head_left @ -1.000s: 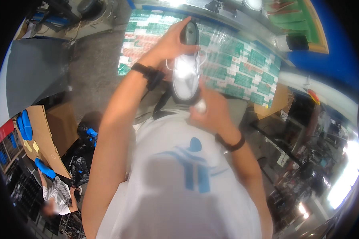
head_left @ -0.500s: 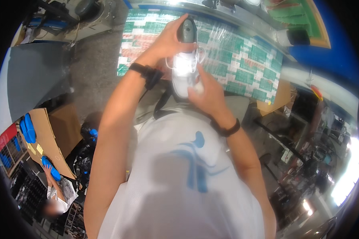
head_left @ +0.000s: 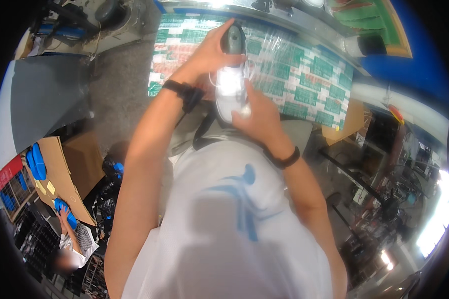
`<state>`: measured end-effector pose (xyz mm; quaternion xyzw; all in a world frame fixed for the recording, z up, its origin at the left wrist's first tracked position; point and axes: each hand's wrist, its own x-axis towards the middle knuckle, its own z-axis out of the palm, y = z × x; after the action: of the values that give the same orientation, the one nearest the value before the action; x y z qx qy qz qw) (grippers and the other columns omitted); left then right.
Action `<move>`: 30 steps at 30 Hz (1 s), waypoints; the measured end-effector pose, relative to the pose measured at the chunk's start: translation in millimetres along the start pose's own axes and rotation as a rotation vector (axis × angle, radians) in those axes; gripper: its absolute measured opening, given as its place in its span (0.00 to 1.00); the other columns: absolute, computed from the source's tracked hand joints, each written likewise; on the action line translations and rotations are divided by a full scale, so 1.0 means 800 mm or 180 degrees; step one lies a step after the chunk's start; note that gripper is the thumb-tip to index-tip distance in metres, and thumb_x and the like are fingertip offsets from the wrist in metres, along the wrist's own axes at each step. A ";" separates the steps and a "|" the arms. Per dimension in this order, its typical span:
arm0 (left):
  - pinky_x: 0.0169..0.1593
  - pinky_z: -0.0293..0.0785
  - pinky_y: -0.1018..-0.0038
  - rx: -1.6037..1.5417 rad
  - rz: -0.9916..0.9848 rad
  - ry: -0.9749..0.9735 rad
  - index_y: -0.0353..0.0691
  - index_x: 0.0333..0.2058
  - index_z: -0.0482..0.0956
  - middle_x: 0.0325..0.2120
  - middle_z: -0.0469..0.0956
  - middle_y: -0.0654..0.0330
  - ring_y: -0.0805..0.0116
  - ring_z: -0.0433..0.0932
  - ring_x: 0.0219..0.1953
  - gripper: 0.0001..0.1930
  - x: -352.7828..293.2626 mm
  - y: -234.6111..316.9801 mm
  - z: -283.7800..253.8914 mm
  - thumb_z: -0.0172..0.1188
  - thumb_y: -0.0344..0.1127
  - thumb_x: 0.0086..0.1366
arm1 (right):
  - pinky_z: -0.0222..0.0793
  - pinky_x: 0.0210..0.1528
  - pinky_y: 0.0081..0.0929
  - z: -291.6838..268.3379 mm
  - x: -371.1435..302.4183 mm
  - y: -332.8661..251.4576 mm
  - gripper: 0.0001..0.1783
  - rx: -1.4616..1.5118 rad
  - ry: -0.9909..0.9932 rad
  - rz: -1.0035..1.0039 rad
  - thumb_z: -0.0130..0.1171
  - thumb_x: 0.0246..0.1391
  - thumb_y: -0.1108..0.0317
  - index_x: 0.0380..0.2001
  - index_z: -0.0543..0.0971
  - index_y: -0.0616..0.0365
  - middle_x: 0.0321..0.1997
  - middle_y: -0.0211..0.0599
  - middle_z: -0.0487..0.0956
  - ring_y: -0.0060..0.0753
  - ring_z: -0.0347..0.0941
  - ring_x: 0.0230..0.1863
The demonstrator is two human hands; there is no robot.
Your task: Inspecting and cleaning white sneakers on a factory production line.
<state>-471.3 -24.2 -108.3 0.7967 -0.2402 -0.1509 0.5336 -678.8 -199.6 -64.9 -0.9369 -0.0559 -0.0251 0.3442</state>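
"Where's the white shoe [head_left: 225,107]?"
"Held up before the green-and-white desk [head_left: 304,74], toe pointing back at the wearer's shirt [head_left: 204,184]."
"How's the left grip [head_left: 214,56]?"
"Closed round the heel end, thumb across the grey form [head_left: 233,42] that fills the opening."
"And the right grip [head_left: 262,117]?"
"Beside the toe, thumb and forefinger closed on a small white thing [head_left: 246,109], too blurred to name for certain."
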 end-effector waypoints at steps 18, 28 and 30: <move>0.81 0.60 0.51 0.0005 -0.0079 0.0028 0.42 0.83 0.58 0.76 0.64 0.35 0.38 0.61 0.80 0.62 -0.004 0.007 0.006 0.86 0.52 0.55 | 0.78 0.43 0.46 0.027 0.020 -0.020 0.54 -0.0065 -0.0113 -0.0545 0.81 0.46 0.54 0.72 0.71 0.71 0.40 0.47 0.82 0.52 0.82 0.40; 0.80 0.62 0.50 -0.0122 -0.0030 -0.0036 0.44 0.83 0.59 0.77 0.63 0.37 0.41 0.63 0.79 0.61 0.002 -0.003 -0.019 0.85 0.49 0.56 | 0.81 0.47 0.44 -0.017 -0.021 -0.028 0.53 0.0686 -0.0392 0.0056 0.79 0.47 0.60 0.76 0.71 0.62 0.43 0.45 0.84 0.52 0.84 0.43; 0.77 0.68 0.51 -0.0410 0.0203 -0.0173 0.47 0.84 0.55 0.76 0.65 0.40 0.44 0.65 0.78 0.62 0.006 -0.022 -0.035 0.85 0.45 0.57 | 0.81 0.48 0.43 -0.017 -0.007 -0.020 0.53 0.0804 -0.0333 0.0010 0.78 0.47 0.61 0.77 0.71 0.61 0.44 0.45 0.84 0.52 0.84 0.44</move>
<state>-449.1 0.5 -113.7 0.7483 -0.2697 -0.1705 0.5816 -686.6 -196.9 -45.1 -0.8862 -0.0750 0.0316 0.4560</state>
